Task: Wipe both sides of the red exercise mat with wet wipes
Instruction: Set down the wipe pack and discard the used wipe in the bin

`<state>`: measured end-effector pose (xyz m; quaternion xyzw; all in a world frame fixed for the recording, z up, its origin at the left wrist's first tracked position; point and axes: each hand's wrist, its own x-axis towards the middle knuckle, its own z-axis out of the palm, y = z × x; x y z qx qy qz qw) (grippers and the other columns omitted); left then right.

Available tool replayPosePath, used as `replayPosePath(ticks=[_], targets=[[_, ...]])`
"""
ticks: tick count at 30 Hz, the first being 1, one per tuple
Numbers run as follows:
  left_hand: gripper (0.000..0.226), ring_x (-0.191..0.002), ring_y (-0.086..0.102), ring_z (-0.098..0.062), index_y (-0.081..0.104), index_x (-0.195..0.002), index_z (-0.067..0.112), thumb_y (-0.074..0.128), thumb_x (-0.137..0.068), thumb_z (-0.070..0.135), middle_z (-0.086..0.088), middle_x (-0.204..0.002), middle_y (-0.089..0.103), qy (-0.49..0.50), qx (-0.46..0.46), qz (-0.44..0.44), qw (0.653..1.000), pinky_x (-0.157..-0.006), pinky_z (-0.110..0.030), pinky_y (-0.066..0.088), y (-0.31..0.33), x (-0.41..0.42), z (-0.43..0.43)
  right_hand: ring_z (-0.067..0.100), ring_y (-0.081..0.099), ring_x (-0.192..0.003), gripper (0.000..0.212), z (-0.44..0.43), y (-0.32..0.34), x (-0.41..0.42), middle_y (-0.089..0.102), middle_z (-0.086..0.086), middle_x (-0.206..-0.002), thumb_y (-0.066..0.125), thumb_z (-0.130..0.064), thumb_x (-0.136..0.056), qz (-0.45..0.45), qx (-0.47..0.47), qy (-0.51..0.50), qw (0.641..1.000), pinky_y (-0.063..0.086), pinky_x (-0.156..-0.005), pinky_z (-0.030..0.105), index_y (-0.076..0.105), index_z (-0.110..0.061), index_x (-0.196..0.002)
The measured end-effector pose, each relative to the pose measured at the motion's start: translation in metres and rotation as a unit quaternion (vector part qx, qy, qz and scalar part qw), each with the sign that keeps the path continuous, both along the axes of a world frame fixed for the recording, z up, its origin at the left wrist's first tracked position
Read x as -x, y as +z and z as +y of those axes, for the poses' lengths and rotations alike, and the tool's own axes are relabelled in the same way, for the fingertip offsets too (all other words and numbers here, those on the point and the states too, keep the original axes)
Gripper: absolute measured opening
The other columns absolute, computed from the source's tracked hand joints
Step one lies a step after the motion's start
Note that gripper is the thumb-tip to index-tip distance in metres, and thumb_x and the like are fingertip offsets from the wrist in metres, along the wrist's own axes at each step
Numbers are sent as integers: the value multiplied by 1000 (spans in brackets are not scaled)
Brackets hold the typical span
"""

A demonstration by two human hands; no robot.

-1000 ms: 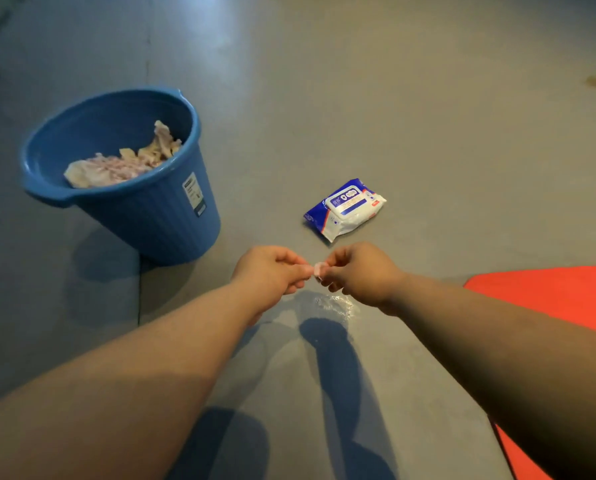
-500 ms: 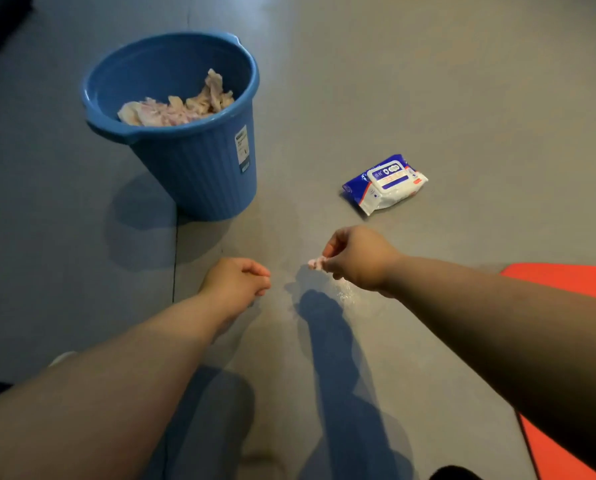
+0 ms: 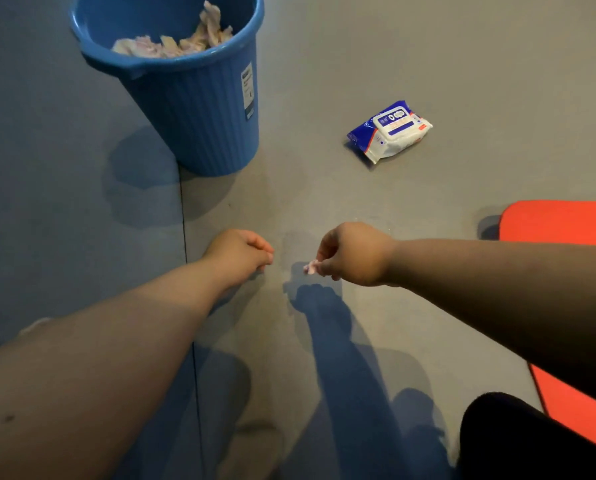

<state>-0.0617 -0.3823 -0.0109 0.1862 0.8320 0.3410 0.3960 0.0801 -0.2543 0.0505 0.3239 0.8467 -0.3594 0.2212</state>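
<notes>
Scrap (image 3: 310, 267) first: your right hand (image 3: 353, 254) is pinching a small pinkish-white bit, prob. a torn piece of wipe, between thumb & fingertips, low over the floor (image 3: 428, 46). Your left hand (image 3: 241, 252) is hovering near it w/ fingers curled in, nothing visible in it. I'm reading this as bin-it time. You're wanting to carry the bit over the rim of the blue bucket (image 3: 199, 109), which is sitting ahead-left w/ used wipes (image 3: 178, 43) piled inside. Be letting go only once you're above the opening, since sth that light is likely drifting off. Wipes pack (image 3: 390, 131) is lying flat ahead-right, well apart from the bucket; I'm guessing your next fresh sheet is coming from there. Red mat (image 3: 563, 221) is lying on the floor at the right edge, mostly out of frame. Floor is showing plain grey w/ a seam (image 3: 182, 216) running under your left arm. Strong light is throwing hard arm shadows.
</notes>
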Motion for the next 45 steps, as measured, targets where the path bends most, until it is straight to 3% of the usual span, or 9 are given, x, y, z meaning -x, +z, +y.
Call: replayPosePath(ticks=[2,7,13,20,25,28,36,41,45], targets=[[11,-67,63,-12,70,-75,19,73,-80,10,-1,-72,68,-38,12,13,999,-54,-17,48,5,-4,-1,18,61,-84,25,-8,3,-4,67,3,-89,66,-37,-86,-6,-11,-7,1000,45,-69,27,68,-14,-96],[12,-69,64,-14,69,-72,20,74,-78,10,-1,-72,70,-92,24,18,995,-64,-23,49,10,-20,-16,17,62,-82,21,-45,-2,-30,65,1,-85,69,-37,-84,-4,-9,-38,999,48,-68,26,63,-17,-88],[10,-52,59,-5,71,-72,17,73,-80,12,5,-54,65,-243,91,-8,966,-53,-18,45,4,-65,-72,21,62,-91,26,-104,-13,-73,66,6,-96,67,-37,-86,-3,1,-79,997,50,-79,33,62,-14,-97],[17,-47,57,-2,68,-66,17,71,-78,5,5,-53,63,-268,57,11,962,-49,-12,43,7,-97,-93,23,65,-91,24,-154,-35,-111,68,8,-95,68,-35,-85,12,22,-152,988,52,-82,35,63,-13,-93],[17,-51,58,-3,69,-67,18,71,-78,5,6,-54,64,-292,57,8,955,-50,-13,43,8,-112,-94,23,65,-88,21,-160,-38,-125,69,6,-92,69,-36,-84,32,20,-199,979,49,-75,31,61,-17,-87],[11,-49,57,0,71,-70,17,72,-77,8,8,-53,63,-320,76,17,944,-52,-16,45,20,-110,-91,22,64,-89,23,-154,-28,-128,68,6,-93,69,-37,-84,33,19,-220,975,52,-80,35,61,-16,-88],[9,-62,61,-15,72,-70,15,72,-78,12,-5,-66,69,-269,68,56,959,-71,-32,54,34,-88,-52,25,63,-95,21,-102,-19,-96,68,9,-99,68,-31,-86,68,12,-278,958,51,-84,36,58,-13,-91],[19,-63,58,-12,67,-63,23,72,-79,13,3,-63,65,-236,54,51,969,-61,-24,47,9,-85,-22,30,65,-92,9,-88,-60,-73,68,13,-96,65,-19,-85,65,26,-314,947,54,-82,38,58,-13,-87],[22,-58,57,-10,67,-58,21,70,-76,8,5,-57,65,-200,58,28,978,-56,-20,44,-8,-77,-4,19,58,-78,18,-79,-77,-72,63,4,-82,69,-24,-83,62,78,-349,932,47,-69,29,60,-10,-89]])
